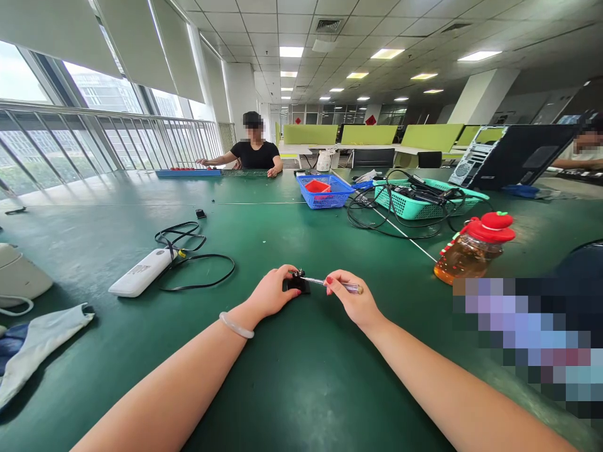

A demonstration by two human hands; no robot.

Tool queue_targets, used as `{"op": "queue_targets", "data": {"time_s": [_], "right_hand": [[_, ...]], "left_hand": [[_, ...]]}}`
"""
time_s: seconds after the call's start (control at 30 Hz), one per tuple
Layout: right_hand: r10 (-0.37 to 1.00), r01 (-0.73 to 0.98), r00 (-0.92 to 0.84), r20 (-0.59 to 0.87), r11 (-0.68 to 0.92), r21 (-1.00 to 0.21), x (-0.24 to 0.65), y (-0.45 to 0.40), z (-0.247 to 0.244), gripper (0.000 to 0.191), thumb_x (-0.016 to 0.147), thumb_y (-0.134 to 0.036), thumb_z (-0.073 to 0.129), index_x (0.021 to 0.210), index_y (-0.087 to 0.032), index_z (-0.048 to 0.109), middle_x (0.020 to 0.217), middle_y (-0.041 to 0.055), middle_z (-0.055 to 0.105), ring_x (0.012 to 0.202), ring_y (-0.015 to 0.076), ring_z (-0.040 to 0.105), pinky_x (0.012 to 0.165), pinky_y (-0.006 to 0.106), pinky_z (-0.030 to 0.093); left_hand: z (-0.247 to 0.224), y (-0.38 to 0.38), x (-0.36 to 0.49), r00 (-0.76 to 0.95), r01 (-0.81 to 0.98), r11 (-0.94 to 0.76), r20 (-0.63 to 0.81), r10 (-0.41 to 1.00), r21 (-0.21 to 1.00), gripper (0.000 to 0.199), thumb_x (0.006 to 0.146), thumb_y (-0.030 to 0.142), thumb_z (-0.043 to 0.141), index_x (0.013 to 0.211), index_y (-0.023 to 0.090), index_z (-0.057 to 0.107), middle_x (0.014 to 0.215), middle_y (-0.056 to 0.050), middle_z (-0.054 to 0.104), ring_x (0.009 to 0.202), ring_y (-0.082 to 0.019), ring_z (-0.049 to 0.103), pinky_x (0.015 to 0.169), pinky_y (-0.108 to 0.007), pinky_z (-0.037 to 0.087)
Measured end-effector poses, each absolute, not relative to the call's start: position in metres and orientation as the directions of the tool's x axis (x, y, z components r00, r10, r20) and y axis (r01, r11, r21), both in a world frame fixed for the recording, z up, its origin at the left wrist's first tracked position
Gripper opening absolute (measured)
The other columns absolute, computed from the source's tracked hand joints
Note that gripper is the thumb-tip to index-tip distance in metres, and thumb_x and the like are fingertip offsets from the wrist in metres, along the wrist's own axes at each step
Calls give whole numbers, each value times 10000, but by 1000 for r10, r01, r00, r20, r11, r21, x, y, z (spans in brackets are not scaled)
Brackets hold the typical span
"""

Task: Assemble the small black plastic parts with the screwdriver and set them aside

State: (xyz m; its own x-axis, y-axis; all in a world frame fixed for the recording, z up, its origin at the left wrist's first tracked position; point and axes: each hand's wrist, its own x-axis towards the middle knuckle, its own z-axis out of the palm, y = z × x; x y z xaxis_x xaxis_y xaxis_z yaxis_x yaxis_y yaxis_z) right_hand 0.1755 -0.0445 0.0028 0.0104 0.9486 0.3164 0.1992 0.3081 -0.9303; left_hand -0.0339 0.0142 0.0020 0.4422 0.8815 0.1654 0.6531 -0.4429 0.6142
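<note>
My left hand (274, 291) is closed around a small black part (301, 287) on the green table, thumb on its near side and fingers behind it. Small metal bits show on top of the part, too small to make out. In my right hand (352, 300) is a screwdriver (315, 280) with a clear handle, held in a pinch. Its shaft points left, and the tip is at the top of the black part. Whether the tip sits in a screw I cannot tell.
A white power strip (144, 271) with a black cord lies to the left. A red-lidded bottle (471, 248) stands right. Further back are a blue basket (325, 199) and a teal basket (409, 209) of cables. A person (254, 150) sits across the green table (301, 389).
</note>
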Motion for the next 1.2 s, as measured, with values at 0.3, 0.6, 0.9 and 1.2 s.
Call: {"op": "queue_targets", "data": {"time_s": [0.3, 0.6, 0.9, 1.2], "right_hand": [[951, 160, 50, 304, 292, -943, 178, -42, 4, 428, 799, -610, 631, 662, -205, 620, 661, 22, 605, 690, 179, 565, 688, 319, 464], [972, 90, 83, 219, 212, -973, 177, -42, 4, 338, 753, -543, 701, 736, -209, 650, 693, 14, 630, 712, 180, 564, 703, 319, 429], [986, -297, 147, 81, 122, -947, 179, -31, -4, 335, 636, -497, 812, 710, -198, 679, 642, -8, 594, 657, 143, 534, 686, 308, 434], [991, -451, 134, -20, 44, -891, 179, -30, -2, 355, 571, -446, 866, 741, -188, 691, 643, -21, 587, 642, 116, 526, 659, 280, 450]], "left_hand": [[4, 13, -33, 446, 662, -437, 148, 883, 609, 461, 774, 259, 704, 1207, 231, 547, 1113, -59, 725, 1115, -270, 618, 984, -437, 469], [1, 14, -34, 438, 655, -422, 140, 888, 627, 468, 777, 257, 705, 1212, 240, 532, 1147, -61, 722, 1149, -273, 622, 1006, -440, 456], [1, 13, -34, 441, 648, -434, 156, 884, 626, 449, 774, 249, 704, 1196, 242, 553, 1164, -56, 716, 1153, -261, 621, 1023, -432, 462], [-1, 15, -36, 468, 645, -471, 175, 866, 602, 460, 803, 218, 658, 1255, 231, 572, 1164, -62, 706, 1147, -247, 605, 1019, -408, 481]]}}
